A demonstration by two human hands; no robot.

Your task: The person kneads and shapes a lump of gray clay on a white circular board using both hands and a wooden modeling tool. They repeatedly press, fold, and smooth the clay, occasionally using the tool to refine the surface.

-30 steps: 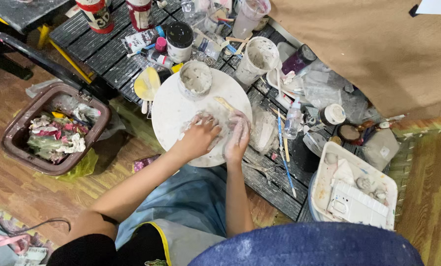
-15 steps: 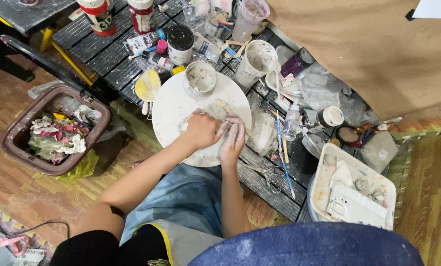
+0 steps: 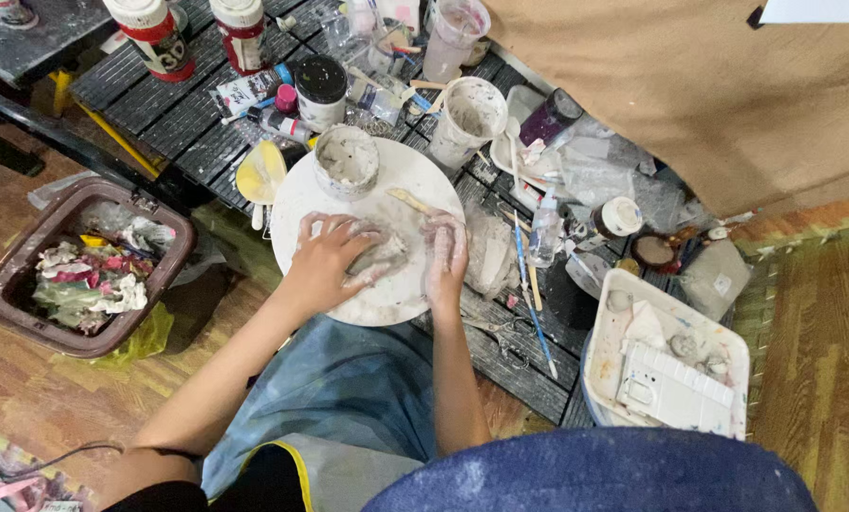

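A round white board (image 3: 415,175) lies on the dark slatted table. On it sits a flat lump of grey clay (image 3: 385,248). My left hand (image 3: 328,261) presses on the clay's left side with spread fingers. My right hand (image 3: 445,254), coated in white slip, rests flat against its right side. A clay-smeared cup (image 3: 346,161) stands at the board's far edge, and a small wooden tool (image 3: 407,199) lies on the board just beyond my hands.
A brown bin of crumpled scraps (image 3: 83,270) stands on the floor at left. Paint jars, tubes and cups (image 3: 322,85) crowd the table's far side. Brushes and scissors (image 3: 524,303) lie right of the board, a white tray (image 3: 666,365) further right. Tan cloth hangs behind.
Both hands have shifted slightly toward me across the clay, the left one spreading wider; the camera view has drifted a little. The board and cup stay put.
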